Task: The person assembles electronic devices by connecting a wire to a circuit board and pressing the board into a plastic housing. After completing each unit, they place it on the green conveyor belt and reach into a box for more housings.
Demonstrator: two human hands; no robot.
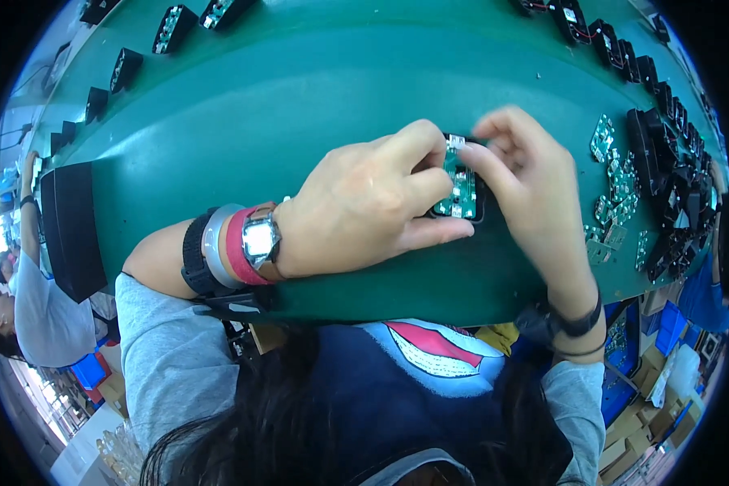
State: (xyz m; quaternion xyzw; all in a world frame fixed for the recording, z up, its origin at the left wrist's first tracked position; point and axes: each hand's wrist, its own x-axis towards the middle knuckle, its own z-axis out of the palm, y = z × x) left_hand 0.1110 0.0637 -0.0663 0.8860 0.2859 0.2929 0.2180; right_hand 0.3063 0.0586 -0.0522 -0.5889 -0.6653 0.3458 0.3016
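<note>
A small black plastic housing (479, 202) with a green circuit board (462, 191) set in it lies on the green table mat in front of me. My left hand (373, 190) is closed around its left side, the thumb at the near edge and the fingers over the top of the board. My right hand (530, 170) is at the housing's right, slightly blurred. Its thumb reaches the board's upper right corner, and its other fingers curl above. Whether those fingers pinch something small I cannot make out.
Loose green circuit boards (621, 180) lie at the right, beside a heap of black housings (680, 202). Housings with boards (170, 31) line the far left edge, and wired ones (611, 44) the far right. A black box (71, 231) stands at left; a co-worker (49, 312) sits beyond it.
</note>
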